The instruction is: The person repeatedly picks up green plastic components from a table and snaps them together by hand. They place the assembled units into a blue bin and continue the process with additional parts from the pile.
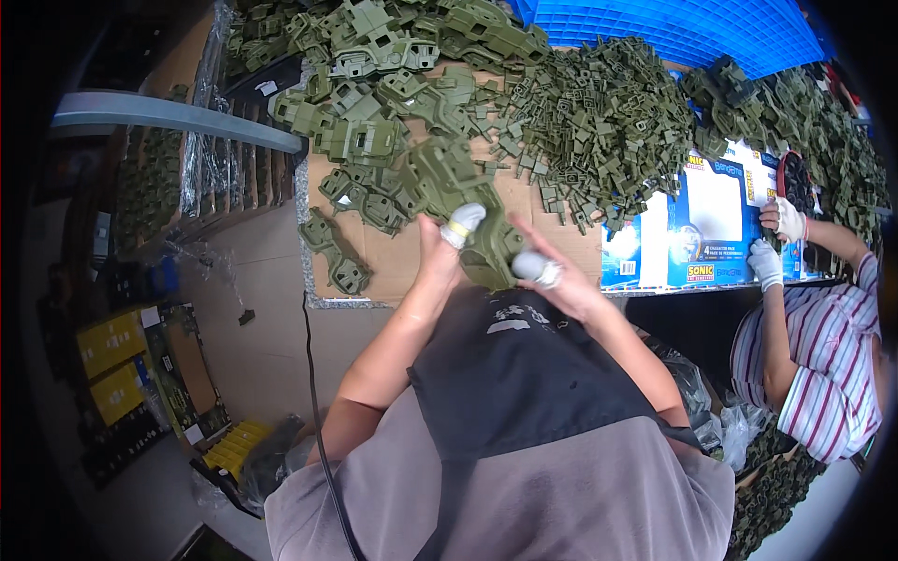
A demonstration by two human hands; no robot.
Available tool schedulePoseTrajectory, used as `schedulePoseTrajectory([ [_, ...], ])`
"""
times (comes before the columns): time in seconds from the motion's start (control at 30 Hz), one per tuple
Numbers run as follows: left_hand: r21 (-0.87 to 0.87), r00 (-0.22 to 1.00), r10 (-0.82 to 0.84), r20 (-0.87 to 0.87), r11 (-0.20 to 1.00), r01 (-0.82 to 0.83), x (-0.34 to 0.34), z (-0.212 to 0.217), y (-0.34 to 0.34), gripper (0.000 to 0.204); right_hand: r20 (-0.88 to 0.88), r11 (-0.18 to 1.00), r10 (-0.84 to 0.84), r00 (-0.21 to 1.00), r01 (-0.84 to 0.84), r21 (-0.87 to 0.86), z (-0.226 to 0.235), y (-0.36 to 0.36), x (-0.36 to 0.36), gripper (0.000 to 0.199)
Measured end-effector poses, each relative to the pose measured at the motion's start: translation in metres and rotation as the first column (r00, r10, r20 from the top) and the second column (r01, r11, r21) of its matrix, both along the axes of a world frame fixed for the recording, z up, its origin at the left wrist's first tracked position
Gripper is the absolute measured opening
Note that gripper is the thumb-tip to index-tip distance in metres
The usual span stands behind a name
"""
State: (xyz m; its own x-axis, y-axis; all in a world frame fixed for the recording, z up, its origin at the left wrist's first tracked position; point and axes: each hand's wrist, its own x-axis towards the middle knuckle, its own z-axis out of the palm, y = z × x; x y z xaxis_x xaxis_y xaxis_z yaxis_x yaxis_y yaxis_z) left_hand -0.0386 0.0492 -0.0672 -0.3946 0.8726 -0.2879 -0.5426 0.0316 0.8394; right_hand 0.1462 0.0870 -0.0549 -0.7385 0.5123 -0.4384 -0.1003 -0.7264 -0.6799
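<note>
Close to my body, at the table's near edge, I hold an olive-green plastic toy vehicle body (493,245) between both hands. My left hand (445,245), with whitish coverings on some fingers, is closed on its left side. My right hand (558,277), also with covered fingertips, is closed on its right side near the lower end. The part is tilted and slightly blurred, and its far end merges with the green parts behind it. To the left, another green vehicle body (335,252) lies alone on the cardboard (374,266).
A large heap of small green parts (608,122) covers the table's middle, with bigger vehicle shells (369,122) at back left. A blue crate (673,28) stands behind. On the right, a co-worker's gloved hands (778,238) are over printed cardboard. A grey metal bar (178,117) juts in at left.
</note>
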Motion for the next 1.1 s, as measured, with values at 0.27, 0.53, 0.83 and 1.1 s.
schedulePoseTrajectory([
  [0.27,0.1,0.379,0.052,-0.924,0.989,0.109,-0.014,0.052,-0.005,0.101,0.614,0.494,-0.156,0.774,-0.477,0.726,0.029,0.031,0.031,0.065],
  [0.53,-0.57,-0.128,-0.707,-0.696,0.435,0.697,0.016,0.029,-0.009,0.08,0.58,0.382,0.076,0.811,-0.561,0.735,0.015,0.006,0.044,0.053],
  [0.83,-0.495,-0.059,-0.746,-0.663,0.377,0.783,0.005,0.027,-0.006,0.074,0.59,0.25,0.008,0.807,-0.573,0.78,0.037,0.008,0.052,0.052],
  [1.1,-0.512,-0.083,-0.724,-0.685,0.397,0.762,0.009,0.027,-0.008,0.072,0.582,0.404,0.057,0.811,-0.552,0.729,0.033,0.001,0.052,0.051],
])
